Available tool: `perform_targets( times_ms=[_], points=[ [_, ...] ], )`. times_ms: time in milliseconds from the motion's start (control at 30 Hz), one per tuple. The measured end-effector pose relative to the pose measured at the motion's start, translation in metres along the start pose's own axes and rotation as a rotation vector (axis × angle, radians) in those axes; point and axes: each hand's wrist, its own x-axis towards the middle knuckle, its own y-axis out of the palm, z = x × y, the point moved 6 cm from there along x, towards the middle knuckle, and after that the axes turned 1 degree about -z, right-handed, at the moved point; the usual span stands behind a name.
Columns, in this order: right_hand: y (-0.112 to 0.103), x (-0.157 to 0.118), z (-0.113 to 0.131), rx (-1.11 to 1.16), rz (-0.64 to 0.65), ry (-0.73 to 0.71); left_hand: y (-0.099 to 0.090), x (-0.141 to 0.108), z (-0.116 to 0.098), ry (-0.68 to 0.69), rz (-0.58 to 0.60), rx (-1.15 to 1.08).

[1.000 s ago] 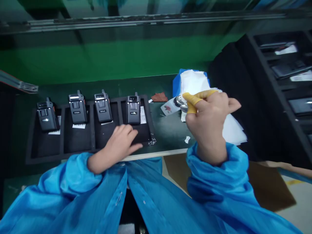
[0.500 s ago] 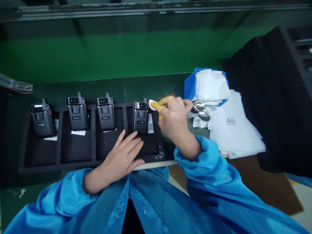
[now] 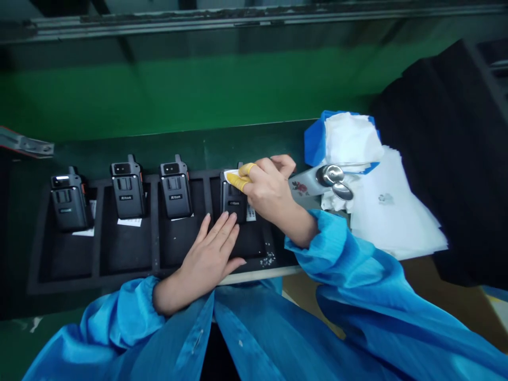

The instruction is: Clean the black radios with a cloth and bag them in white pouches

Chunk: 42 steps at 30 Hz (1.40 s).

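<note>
My right hand [image 3: 270, 188], with yellow covers on two fingers, presses a small white cloth [image 3: 231, 174] on the top of the rightmost black radio [image 3: 230, 200]. My left hand [image 3: 210, 259] lies flat, fingers stretched out, its fingertips at the lower edge of that radio. Three more radios, one at the far left [image 3: 70, 203], one beside it [image 3: 127, 191] and one in the third compartment [image 3: 175, 191], rest in a black foam tray [image 3: 154, 238]. White labels show partly beneath the radios.
Right of the tray are a flowered bottle [image 3: 309, 182] with an open metal lid, a blue bin [image 3: 315, 144] of white cloths [image 3: 351, 138] and white plastic bags [image 3: 392, 206]. Black foam [image 3: 432, 132] stands at the far right.
My right hand has moved left with the white cloth, from beside the rightmost radio onto its top. The flowered bottle now shows more. My left hand still lies by the radio's lower edge.
</note>
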Motion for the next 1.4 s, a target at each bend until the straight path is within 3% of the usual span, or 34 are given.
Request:
perform_targets(
  times_ms=[200,300,367,467,533,633,767,933,1033,1200,1300,1400],
  points=[
    [0.000,-0.016,-0.029,0.004,-0.016,0.190,-0.001,0.001,-0.002,0.015,-0.039,0.048],
    [-0.004,-0.015,-0.031,-0.063,-0.060,0.301,0.000,0.002,-0.002,0.012,-0.040,0.030],
    [-0.004,-0.008,-0.020,-0.058,-0.060,0.290,0.000,0.002,-0.002,0.010,-0.039,0.016],
    [-0.001,0.004,0.001,-0.044,-0.062,0.158,0.000,0.002,-0.001,0.002,-0.025,0.007],
    [0.002,0.004,0.002,-0.040,-0.031,0.128,0.000,0.002,-0.001,-0.002,-0.004,0.004],
    [0.004,-0.005,-0.020,-0.016,0.068,0.250,0.000,0.001,0.000,-0.004,0.014,-0.011],
    [-0.012,-0.011,-0.040,0.039,0.118,0.390,0.001,0.000,0.000,-0.017,-0.001,-0.031],
    [-0.016,0.015,0.000,0.203,0.255,0.247,0.000,0.000,-0.001,-0.009,-0.020,-0.019],
    [-0.010,0.027,0.013,0.193,0.361,0.244,-0.001,0.001,-0.001,-0.005,-0.032,-0.006],
    [-0.020,0.014,-0.019,0.064,0.419,0.408,-0.001,0.002,0.000,-0.007,-0.031,-0.015],
    [-0.032,-0.004,-0.039,0.040,0.354,0.459,0.000,0.002,0.001,-0.008,-0.029,-0.025],
    [-0.036,-0.015,-0.043,0.039,0.290,0.482,0.000,0.002,0.000,-0.005,-0.040,-0.028]
  ],
)
